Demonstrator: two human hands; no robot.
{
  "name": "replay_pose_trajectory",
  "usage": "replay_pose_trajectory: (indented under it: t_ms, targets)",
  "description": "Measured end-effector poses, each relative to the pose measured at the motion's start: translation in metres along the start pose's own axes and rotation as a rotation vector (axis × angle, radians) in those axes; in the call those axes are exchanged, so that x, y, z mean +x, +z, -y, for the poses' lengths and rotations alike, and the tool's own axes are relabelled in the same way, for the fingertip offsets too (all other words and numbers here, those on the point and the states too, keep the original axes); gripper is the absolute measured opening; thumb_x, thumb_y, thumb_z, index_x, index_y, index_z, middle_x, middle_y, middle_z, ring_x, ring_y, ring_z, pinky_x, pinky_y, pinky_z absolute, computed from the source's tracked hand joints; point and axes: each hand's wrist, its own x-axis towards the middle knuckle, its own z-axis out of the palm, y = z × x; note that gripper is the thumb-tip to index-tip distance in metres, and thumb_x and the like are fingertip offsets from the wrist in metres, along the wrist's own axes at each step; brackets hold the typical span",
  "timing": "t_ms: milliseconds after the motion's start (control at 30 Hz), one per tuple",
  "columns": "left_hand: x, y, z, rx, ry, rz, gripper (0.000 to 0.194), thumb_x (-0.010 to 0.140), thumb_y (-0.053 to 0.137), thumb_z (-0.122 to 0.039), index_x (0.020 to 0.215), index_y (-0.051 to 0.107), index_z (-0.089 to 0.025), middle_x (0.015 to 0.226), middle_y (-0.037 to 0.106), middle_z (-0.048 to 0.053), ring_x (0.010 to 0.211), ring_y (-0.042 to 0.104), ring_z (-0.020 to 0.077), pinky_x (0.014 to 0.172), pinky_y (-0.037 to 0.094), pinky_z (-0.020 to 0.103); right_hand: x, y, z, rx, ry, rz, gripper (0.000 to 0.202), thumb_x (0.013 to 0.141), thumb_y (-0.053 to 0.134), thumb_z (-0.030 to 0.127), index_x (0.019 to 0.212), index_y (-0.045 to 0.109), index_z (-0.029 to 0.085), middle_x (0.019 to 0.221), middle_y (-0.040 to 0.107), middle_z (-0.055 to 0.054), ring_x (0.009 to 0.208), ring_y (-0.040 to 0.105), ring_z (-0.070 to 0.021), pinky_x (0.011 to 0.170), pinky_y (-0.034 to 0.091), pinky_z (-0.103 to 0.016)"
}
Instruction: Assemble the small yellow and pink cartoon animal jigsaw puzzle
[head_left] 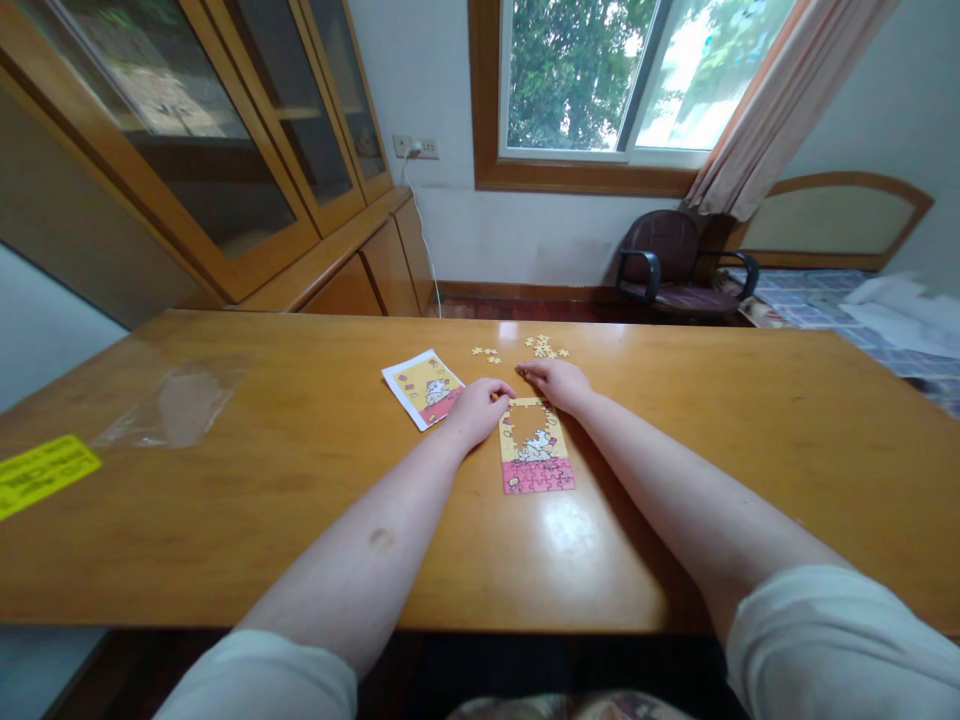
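A partly assembled jigsaw puzzle lies flat on the table. Its lower part is pink, its upper part yellow with a white animal, and a gap shows wood in the upper middle. My left hand rests by the puzzle's upper left corner, thumb and fingers curled together; what is between them is too small to make out. Just beyond the top edge is my right hand, its fingers closed together and pointing left, with a small dark spot at the tips. Loose puzzle pieces lie beyond it, with several more pieces farther left.
A printed picture sheet lies left of the puzzle, partly behind my left hand. Farther left are a clear plastic bag and a yellow label on the wooden table. A chair stands past the far edge.
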Motion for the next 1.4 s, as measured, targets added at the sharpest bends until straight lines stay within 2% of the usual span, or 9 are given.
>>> replay_pose_trajectory:
  t_ms: [100,200,333,467,600,733,833,1000,1400]
  targets:
    - [0.000,0.001,0.001,0.011,-0.010,0.002,0.024,0.077,0.050,-0.018,0.086,0.072,-0.020,0.092,0.070,0.003,0.086,0.061,0.0175,0.083,0.048,0.028,-0.001,-0.003,0.003,-0.100,-0.019,0.062,0.028,0.091,0.049,0.025,0.107,0.071,0.027,0.119,0.067,-0.001,0.112,0.059,-0.0179,0.097,0.041,-0.027]
    - [0.000,0.001,0.001,0.016,-0.016,0.002,0.023,0.077,0.050,-0.019,0.086,0.072,-0.020,0.092,0.070,0.003,0.087,0.061,0.0179,0.082,0.048,0.028,-0.007,-0.007,0.001,-0.127,0.044,0.039,0.027,0.089,0.050,0.021,0.102,0.072,0.026,0.113,0.069,-0.004,0.105,0.062,-0.0191,0.091,0.043,-0.027]
    - [0.000,0.001,0.000,-0.002,-0.006,0.006,0.023,0.077,0.050,-0.018,0.086,0.071,-0.020,0.093,0.070,0.003,0.087,0.061,0.0182,0.082,0.048,0.029,-0.025,-0.020,-0.006,-0.076,0.235,-0.059,0.020,0.082,0.060,0.020,0.098,0.072,0.020,0.099,0.070,-0.008,0.091,0.064,-0.0198,0.081,0.046,-0.029]
    - [-0.001,0.000,0.000,-0.006,-0.017,0.014,0.022,0.078,0.051,-0.019,0.086,0.071,-0.020,0.093,0.070,0.003,0.086,0.061,0.0183,0.082,0.048,0.029,-0.052,-0.034,-0.003,0.068,0.416,-0.090,0.025,0.073,0.067,0.015,0.098,0.069,0.017,0.082,0.069,-0.004,0.074,0.062,-0.0158,0.072,0.047,-0.028]
    - [-0.001,0.001,0.001,-0.008,-0.005,0.004,0.022,0.077,0.051,-0.019,0.086,0.071,-0.020,0.092,0.070,0.003,0.086,0.061,0.0181,0.082,0.048,0.029,-0.078,-0.039,0.014,0.383,0.400,-0.070,0.023,0.069,0.070,0.018,0.092,0.070,0.016,0.078,0.069,-0.003,0.069,0.062,-0.0148,0.069,0.049,-0.029]
    - [-0.001,0.002,0.002,-0.003,0.004,-0.001,0.022,0.077,0.051,-0.019,0.086,0.071,-0.019,0.091,0.070,0.003,0.086,0.061,0.0180,0.081,0.048,0.028,-0.093,-0.038,0.036,0.661,0.286,0.150,0.018,0.070,0.067,0.018,0.088,0.071,0.018,0.079,0.071,-0.005,0.073,0.065,-0.0169,0.075,0.051,-0.032]
    - [-0.001,0.003,0.003,0.003,0.009,-0.002,0.022,0.078,0.051,-0.019,0.087,0.071,-0.020,0.092,0.070,0.003,0.088,0.062,0.0182,0.081,0.048,0.029,-0.096,-0.036,0.048,0.639,0.267,0.177,0.014,0.074,0.064,0.020,0.085,0.071,0.018,0.076,0.071,-0.005,0.069,0.064,-0.0172,0.071,0.051,-0.033]
    - [-0.001,0.002,0.001,0.006,0.000,0.006,0.022,0.078,0.051,-0.019,0.086,0.071,-0.020,0.093,0.070,0.003,0.087,0.062,0.0178,0.082,0.048,0.029,-0.091,-0.029,0.054,0.452,0.318,0.054,0.017,0.072,0.068,0.027,0.085,0.072,0.018,0.068,0.068,-0.002,0.060,0.060,-0.0153,0.062,0.048,-0.029]
    - [-0.001,0.001,-0.001,0.008,-0.009,0.013,0.022,0.078,0.051,-0.019,0.086,0.071,-0.020,0.093,0.070,0.003,0.088,0.062,0.0180,0.084,0.048,0.029,-0.084,-0.016,0.049,0.594,0.351,0.095,0.014,0.073,0.068,0.022,0.085,0.071,0.018,0.077,0.072,-0.004,0.071,0.066,-0.0149,0.068,0.052,-0.026]
